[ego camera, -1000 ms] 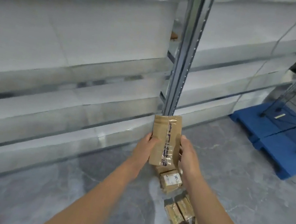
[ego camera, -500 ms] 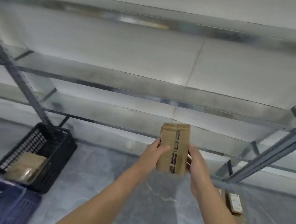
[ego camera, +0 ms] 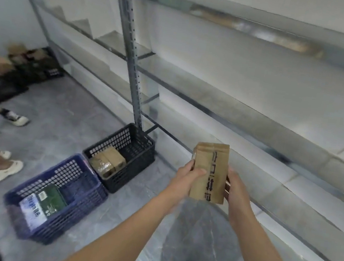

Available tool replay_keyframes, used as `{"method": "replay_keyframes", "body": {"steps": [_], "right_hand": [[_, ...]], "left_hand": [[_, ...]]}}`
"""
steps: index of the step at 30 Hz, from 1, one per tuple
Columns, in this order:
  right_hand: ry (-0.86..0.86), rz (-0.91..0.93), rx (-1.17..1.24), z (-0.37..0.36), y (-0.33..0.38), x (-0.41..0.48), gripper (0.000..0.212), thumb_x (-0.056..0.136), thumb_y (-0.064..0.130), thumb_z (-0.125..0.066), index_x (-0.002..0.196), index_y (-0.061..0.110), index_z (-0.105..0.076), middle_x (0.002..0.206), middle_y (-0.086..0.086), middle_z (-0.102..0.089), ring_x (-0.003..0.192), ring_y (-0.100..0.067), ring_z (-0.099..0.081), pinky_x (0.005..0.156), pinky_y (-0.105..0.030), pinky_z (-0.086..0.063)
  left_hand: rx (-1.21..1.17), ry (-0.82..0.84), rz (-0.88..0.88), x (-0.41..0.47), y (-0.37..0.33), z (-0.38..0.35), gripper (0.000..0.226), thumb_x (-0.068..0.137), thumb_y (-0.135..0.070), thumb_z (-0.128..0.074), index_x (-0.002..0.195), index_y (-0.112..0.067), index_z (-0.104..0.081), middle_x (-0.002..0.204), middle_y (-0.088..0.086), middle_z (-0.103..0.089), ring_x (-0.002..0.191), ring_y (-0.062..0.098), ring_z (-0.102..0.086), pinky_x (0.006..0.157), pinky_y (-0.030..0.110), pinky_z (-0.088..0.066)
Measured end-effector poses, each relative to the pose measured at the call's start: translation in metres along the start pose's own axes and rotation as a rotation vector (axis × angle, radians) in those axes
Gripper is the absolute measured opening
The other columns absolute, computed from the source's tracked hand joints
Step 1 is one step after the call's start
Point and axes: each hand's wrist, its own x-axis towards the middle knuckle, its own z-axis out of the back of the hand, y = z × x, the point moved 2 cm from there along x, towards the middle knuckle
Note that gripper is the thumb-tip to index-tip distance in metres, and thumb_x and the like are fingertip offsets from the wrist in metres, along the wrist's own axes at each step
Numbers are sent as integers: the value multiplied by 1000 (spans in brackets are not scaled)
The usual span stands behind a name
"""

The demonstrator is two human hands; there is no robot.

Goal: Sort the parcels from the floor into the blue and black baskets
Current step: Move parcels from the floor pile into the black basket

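Parcel [ego camera: 209, 172] held upright mid-air, right of baskets; edges gripped by curled fingers of left hand [ego camera: 188, 176] and right hand [ego camera: 236, 185]. Brown boxes [ego camera: 107, 160] already laid in black basket [ego camera: 135, 169], printed packets [ego camera: 47, 203] in blue basket [ego camera: 79, 210]. Held parcel not yet sorted; floor pile out of view, remainder unknown

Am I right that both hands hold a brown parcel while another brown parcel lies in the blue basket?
Not quite: the head view shows the other brown parcel in the black basket, not the blue basket. The left hand and right hand do hold a brown parcel.
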Motion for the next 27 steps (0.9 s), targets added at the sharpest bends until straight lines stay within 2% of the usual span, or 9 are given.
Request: {"method": "replay_keyframes", "body": {"steps": [3,6,9,11,14,18,21,24,27], "right_hand": [[97,-1,-9,-22,9,32,43,112,38,-36,102,25,-75,94,5,-80,81,-6,-73,76,-33,-55],[208,-12,-32,-42,23,61,41,112,40,-36,107,25,-74,99,2,-78,92,-12,-72,76,-33,-54],[320,-18,-73,-63,38,86,42,112,42,-35,105,29,-75,94,10,-78,97,-13,-69,76,-32,-52],[397,-20,-103,-79,44,101,43,112,41,-34,105,29,-74,91,15,-78,97,-11,-68,77,-32,-51],[453,-69,-121,-102,47,121,44,112,46,-34,113,29,-75,110,8,-77,106,-12,-67,85,-35,-51],[534,-99,-173,-136,51,147,43,112,46,-35,110,31,-75,105,9,-77,107,-13,-67,93,-38,-53],[579,-105,-209,-166,56,167,42,113,46,-34,112,33,-74,108,8,-76,108,-12,-67,88,-35,-52],[619,-104,-245,-202,55,193,45,114,45,-30,127,29,-69,118,4,-74,112,-13,-67,86,-33,-53],[628,-114,-278,-245,53,223,45,114,45,-30,132,28,-68,120,3,-76,113,-14,-69,86,-33,-54]], "left_hand": [[-18,-103,-8,19,-3,20,31,108,-25,-49,137,-27,-61,126,-6,-73,99,-5,-69,72,9,-52],[-37,-197,3,33,-10,34,34,108,-31,-49,140,-35,-59,127,-11,-72,108,0,-69,77,14,-53],[-64,-324,42,47,-15,50,35,103,-43,-53,137,-46,-59,132,-13,-69,119,8,-66,103,34,-51],[-93,-391,69,53,-16,60,38,96,-50,-56,133,-49,-60,133,-12,-69,122,12,-65,111,44,-47],[-128,-480,85,60,-17,77,39,93,-52,-58,132,-48,-62,129,-14,-71,121,11,-65,107,41,-48],[-191,-561,93,75,-16,104,33,103,-39,-54,136,-40,-61,124,-14,-73,114,5,-66,91,30,-49],[-210,-599,116,90,-9,128,34,104,-41,-53,138,-39,-60,126,-13,-72,116,7,-66,96,35,-49],[-237,-626,140,113,2,161,34,105,-40,-53,138,-40,-59,125,-14,-73,116,7,-67,102,38,-50],[-268,-636,143,140,10,204,34,105,-39,-52,139,-38,-59,123,-14,-74,113,5,-67,97,34,-51]]}}
